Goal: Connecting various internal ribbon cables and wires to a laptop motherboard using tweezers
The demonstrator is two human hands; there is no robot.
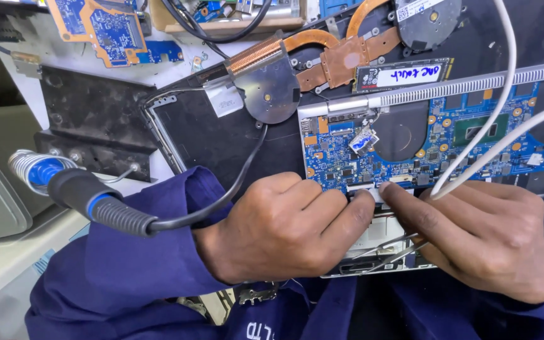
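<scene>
A person in blue sleeves works on an open laptop [221,135] that lies on the desk [20,252]. Both hands meet at the near edge of the blue circuit board [410,157] inside the laptop. The left hand [284,230] is curled, and its fingertips [363,198] press on the board's near edge. The right hand [486,236] reaches in from the right; its pointing finger touches the same spot, just beside the left fingers. Metal tweezers [391,252] lie under the right hand, and it is hard to tell if the hand grips them. Two white cables [492,119] run across the board, above the right hand. A soldering iron handle [96,201] rests on the left sleeve, near the desk's left edge. A copper heat pipe [341,60] and a round fan [272,88] sit at the laptop's far side.
</scene>
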